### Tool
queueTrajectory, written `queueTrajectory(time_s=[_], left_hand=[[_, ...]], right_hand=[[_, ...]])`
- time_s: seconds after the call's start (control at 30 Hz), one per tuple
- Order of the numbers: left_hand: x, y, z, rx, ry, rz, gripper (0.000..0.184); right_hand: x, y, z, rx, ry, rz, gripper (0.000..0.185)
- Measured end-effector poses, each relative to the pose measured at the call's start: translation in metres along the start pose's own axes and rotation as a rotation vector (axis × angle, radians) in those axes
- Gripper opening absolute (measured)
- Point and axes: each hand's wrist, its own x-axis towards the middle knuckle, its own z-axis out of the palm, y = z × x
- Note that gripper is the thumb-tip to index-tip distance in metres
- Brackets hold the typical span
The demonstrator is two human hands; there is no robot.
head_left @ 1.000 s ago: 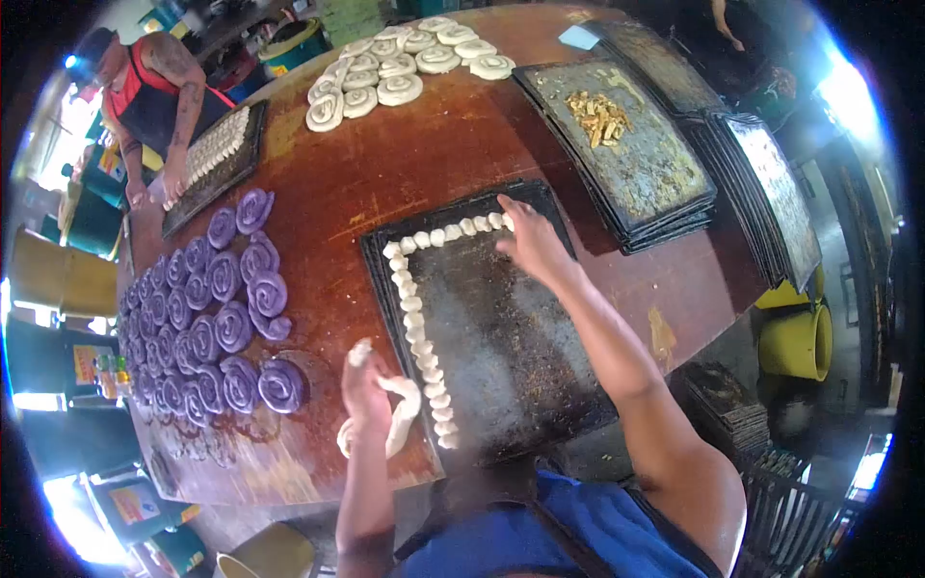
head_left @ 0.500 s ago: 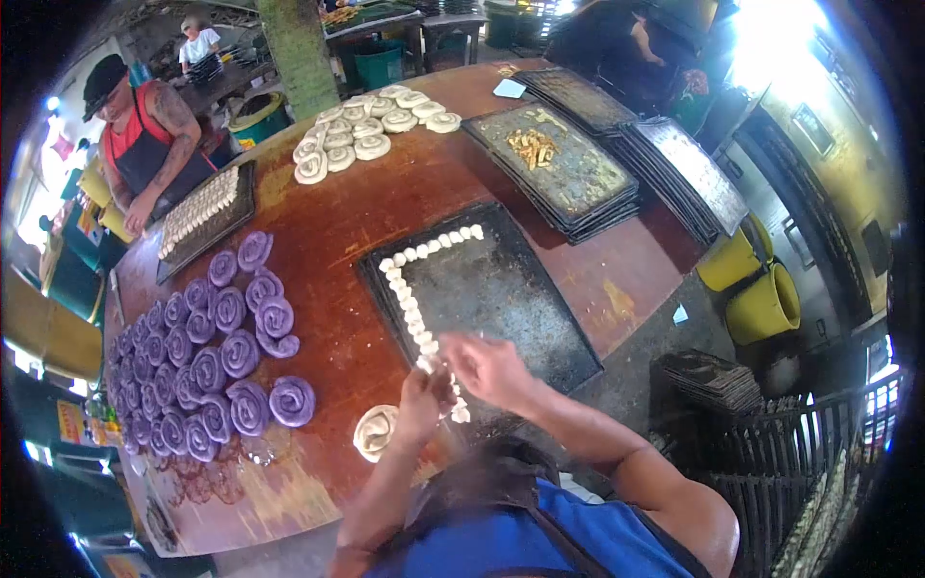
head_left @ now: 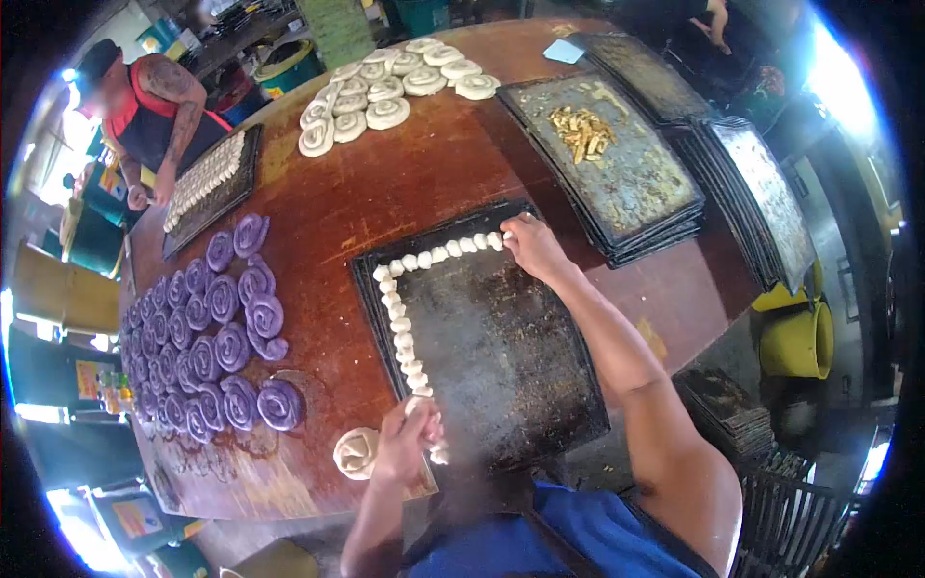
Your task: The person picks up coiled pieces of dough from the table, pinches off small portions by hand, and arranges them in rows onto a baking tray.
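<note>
A dark baking tray (head_left: 511, 347) lies on the red-brown table, with small white dough pieces (head_left: 402, 340) in a line down its left side and another along its far edge. My right hand (head_left: 528, 243) is at the far edge, its fingers closed on a dough piece at the right end of that row. Over the tray's near left corner, my left hand (head_left: 409, 433) is curled round some white dough. A coiled white dough roll (head_left: 356, 453) rests on the table just left of my left hand.
Purple dough coils (head_left: 231, 347) cover the table's left side; white coils (head_left: 385, 87) lie at the far side. Stacked trays (head_left: 617, 164), the top one bearing brown strips (head_left: 582, 133), stand at the right. A co-worker (head_left: 159, 106) handles another dough-filled tray (head_left: 217, 188) at the far left.
My right hand has moved from near my left hand to the far edge of the tray. The far row now reaches further right. The camera view has shifted.
</note>
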Motion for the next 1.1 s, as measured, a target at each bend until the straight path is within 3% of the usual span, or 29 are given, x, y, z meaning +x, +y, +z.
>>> queueTrajectory(time_s=[0.03, 0.1, 0.13, 0.17, 0.2, 0.23, 0.3, 0.37, 0.4, 0.47, 0.5, 0.57, 0.63, 0.7, 0.73, 0.83, 0.87, 0.9, 0.97, 1.0, 1.03, 1.07, 1.1], left_hand=[[0.003, 0.004, -0.009, 0.005, 0.009, -0.007, 0.022], [0.012, 0.008, -0.029, -0.087, 0.137, 0.317, 0.024], [0.025, 0.005, -0.034, -0.216, 0.319, 0.323, 0.024], [0.035, 0.002, -0.045, 0.135, 0.482, 0.238, 0.030], [0.035, -0.003, -0.043, 0.318, 0.465, 0.326, 0.033], [0.034, -0.008, -0.035, 0.499, 0.440, 0.417, 0.042], [0.000, -0.010, -0.031, 0.866, 0.107, 0.673, 0.053], [-0.023, -0.016, -0.034, 0.980, -0.105, 0.879, 0.058], [-0.030, -0.021, -0.040, 0.970, -0.154, 0.933, 0.057], [-0.018, -0.035, -0.073, 0.664, -0.333, 0.154, 0.046], [-0.021, -0.038, -0.071, 0.661, -0.350, 0.165, 0.046], [-0.019, -0.041, -0.053, 0.113, -0.114, -0.032, 0.036], [-0.024, -0.032, -0.041, 0.002, -0.145, 0.014, 0.030], [-0.031, -0.012, -0.023, 0.275, -0.160, 0.020, 0.024], [-0.030, -0.013, -0.020, 0.523, -0.218, 0.157, 0.020], [-0.023, -0.005, -0.009, 0.563, -0.245, 0.223, 0.017], [-0.027, -0.001, -0.002, 0.197, -0.167, 0.080, 0.016], [-0.019, 0.001, -0.003, 0.198, -0.153, 0.082, 0.016], [-0.005, 0.011, -0.017, 0.309, -0.042, 0.873, 0.025], [0.000, 0.021, -0.026, 0.319, -0.023, 0.861, 0.025], [0.006, 0.031, -0.035, 0.196, 0.083, 0.641, 0.029], [0.010, 0.037, -0.039, 0.074, 0.186, 0.419, 0.034], [0.016, 0.009, -0.039, 0.009, -0.046, 0.375, 0.034]], right_hand=[[0.005, 0.008, 0.007, -0.080, 0.034, -0.104, 0.033], [0.002, 0.011, 0.012, -0.096, 0.011, -0.148, 0.034], [-0.005, -0.002, 0.005, -0.041, 0.031, -0.118, 0.034], [-0.012, -0.018, -0.003, 0.016, 0.063, -0.089, 0.034], [-0.032, -0.054, -0.016, 0.058, 0.017, -0.010, 0.039], [-0.070, -0.090, -0.023, 0.156, -0.028, -0.061, 0.042], [-0.146, -0.162, -0.036, 0.360, -0.134, -0.151, 0.048], [-0.205, -0.196, -0.011, 0.327, -0.293, -0.660, 0.042], [-0.210, -0.206, -0.006, 0.306, -0.283, -0.659, 0.042], [-0.216, -0.218, 0.008, 0.405, -0.283, -0.288, 0.037], [-0.219, -0.221, 0.025, 0.389, -0.272, -0.286, 0.037], [-0.226, -0.227, 0.046, 0.338, -0.105, -0.289, 0.034], [-0.230, -0.232, 0.038, 0.271, -0.012, -0.340, 0.032], [-0.222, -0.224, 0.025, 0.203, 0.144, -0.292, 0.024], [-0.215, -0.237, 0.010, 0.164, 0.059, -0.229, 0.023], [-0.194, -0.229, 0.024, 0.161, 0.036, -0.314, 0.027], [-0.190, -0.218, 0.015, 0.357, -0.174, -0.247, 0.025], [-0.181, -0.201, 0.006, 0.366, -0.182, -0.254, 0.025], [-0.158, -0.159, -0.013, 0.556, -0.559, -0.216, 0.021], [-0.138, -0.133, -0.013, 0.357, -0.380, -0.097, 0.021], [-0.112, -0.107, -0.016, 0.155, -0.201, 0.017, 0.021], [-0.086, -0.092, -0.032, 0.371, -0.033, 0.186, 0.019], [-0.052, -0.049, -0.024, 0.256, 0.055, 0.173, 0.016]])
